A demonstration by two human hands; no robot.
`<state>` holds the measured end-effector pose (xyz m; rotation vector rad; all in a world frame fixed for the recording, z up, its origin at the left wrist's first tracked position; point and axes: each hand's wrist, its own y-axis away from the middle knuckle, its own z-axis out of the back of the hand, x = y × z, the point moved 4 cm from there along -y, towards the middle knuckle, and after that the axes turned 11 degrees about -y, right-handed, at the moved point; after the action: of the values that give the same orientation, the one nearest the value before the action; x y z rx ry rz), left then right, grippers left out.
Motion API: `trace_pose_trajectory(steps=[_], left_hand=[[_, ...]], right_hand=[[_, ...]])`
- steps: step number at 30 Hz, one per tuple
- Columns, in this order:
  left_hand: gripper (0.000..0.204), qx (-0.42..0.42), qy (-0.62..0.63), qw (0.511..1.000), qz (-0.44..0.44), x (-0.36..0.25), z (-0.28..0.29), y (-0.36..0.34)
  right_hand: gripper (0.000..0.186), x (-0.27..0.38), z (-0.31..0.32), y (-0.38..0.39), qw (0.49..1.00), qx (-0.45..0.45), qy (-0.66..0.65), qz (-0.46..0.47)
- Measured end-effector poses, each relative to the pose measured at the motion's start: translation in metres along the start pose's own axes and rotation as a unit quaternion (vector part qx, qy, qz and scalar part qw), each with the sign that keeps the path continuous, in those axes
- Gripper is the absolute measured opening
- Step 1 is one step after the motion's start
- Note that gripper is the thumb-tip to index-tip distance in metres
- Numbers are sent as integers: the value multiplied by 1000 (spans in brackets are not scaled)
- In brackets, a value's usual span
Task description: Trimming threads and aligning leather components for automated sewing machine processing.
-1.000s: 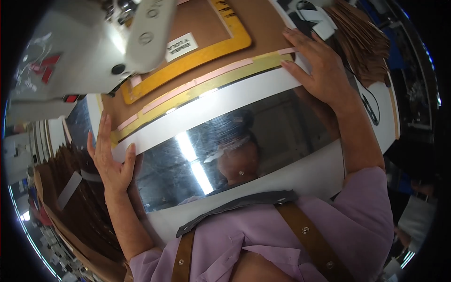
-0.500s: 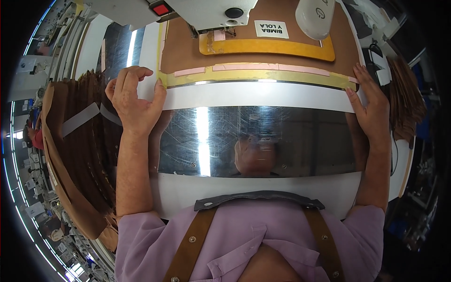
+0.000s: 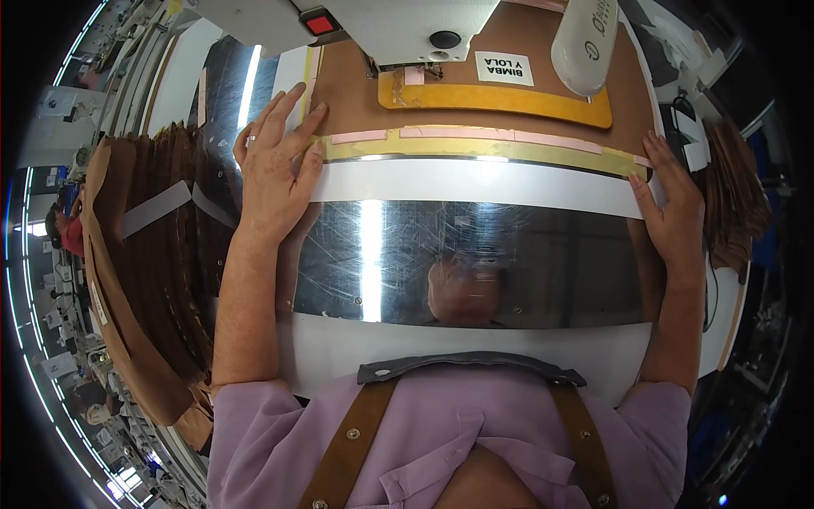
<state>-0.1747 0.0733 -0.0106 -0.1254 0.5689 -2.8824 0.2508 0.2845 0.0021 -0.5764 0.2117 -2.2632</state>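
Observation:
A flat brown panel (image 3: 352, 89) lies under the sewing machine head (image 3: 424, 34), edged at the front and left with yellow and pink tape strips (image 3: 458, 133). At its front left corner, my left hand (image 3: 280, 165) rests with fingers spread, touching the taped edge. My right hand (image 3: 674, 191) lies along the front right corner, fingers stretched out and thumb apart on the tape. On the panel sit a yellow-orange curved guide piece (image 3: 500, 107) and a white label (image 3: 504, 68). The spot under the machine's needle area is partly hidden by the head.
A scratched shiny metal plate (image 3: 500, 263) is set into the white tabletop (image 3: 475, 180) before me. Stacks of brown pieces stand at the left (image 3: 161, 280) and right (image 3: 731, 178). A white rounded device (image 3: 585, 51) overhangs the panel. A cable runs at the right.
My left hand has come down onto the panel's left front corner, its fingers uncurling. My right hand stays at the right corner. The whole view has shifted slightly.

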Motion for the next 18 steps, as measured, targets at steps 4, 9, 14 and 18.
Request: trace_pose_trajectory(steps=[4,9,14,18], left_hand=[[37,10,-19,1000,-4,4,-2,-1],[25,-23,-7,1000,-9,0,4,-5],[13,-71,3,997,-17,-3,13,-4],[13,-186,177,966,28,-2,20,0]], right_hand=[[48,0,-1,0,1000,-3,3,13],[48,-1,1,-2,1000,-11,1,9],[46,-5,-8,-5,998,-37,9,48],[52,-6,-5,-13,998,-49,-46,-5]])
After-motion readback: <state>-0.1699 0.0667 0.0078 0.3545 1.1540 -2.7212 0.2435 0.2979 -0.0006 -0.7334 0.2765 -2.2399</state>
